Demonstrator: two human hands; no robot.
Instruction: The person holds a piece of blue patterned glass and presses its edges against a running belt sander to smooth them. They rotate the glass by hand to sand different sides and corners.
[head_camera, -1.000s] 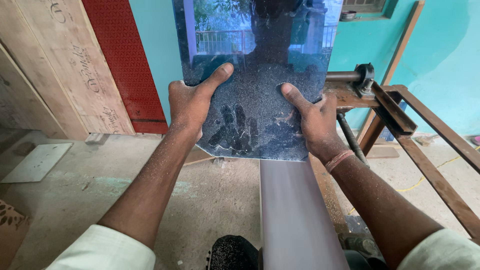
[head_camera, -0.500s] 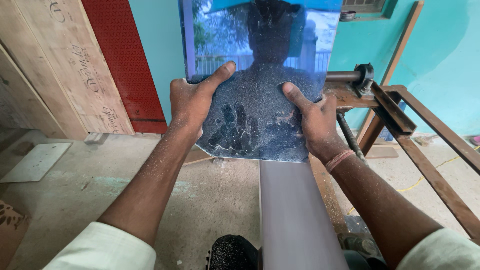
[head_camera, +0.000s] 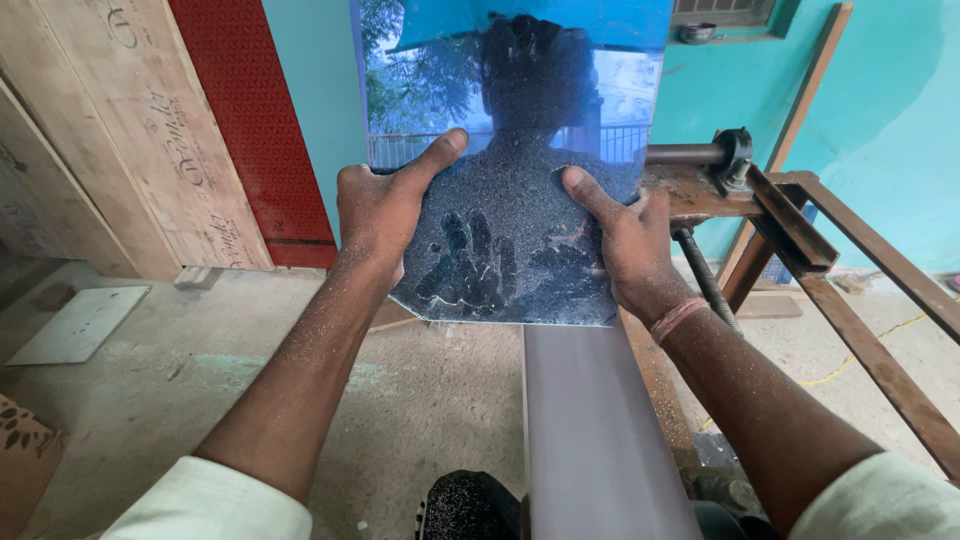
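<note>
Left hand (head_camera: 385, 215) grips glossy panel (head_camera: 510, 170) L edge | right hand (head_camera: 625, 240) R edge (dusty) | metal frame (head_camera: 800, 240) close R

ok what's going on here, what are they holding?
A person holds a glossy blue sheet up in front of them with both bare hands. The left hand grips its left edge and the right hand its right edge, thumbs on the face. The sheet's lower part is dusted with fine grit and shows handprints; its upper part mirrors trees and sky. Below it lies a long grey panel, beside a rusty metal frame. Wooden boards lean against the wall on the left.
</note>
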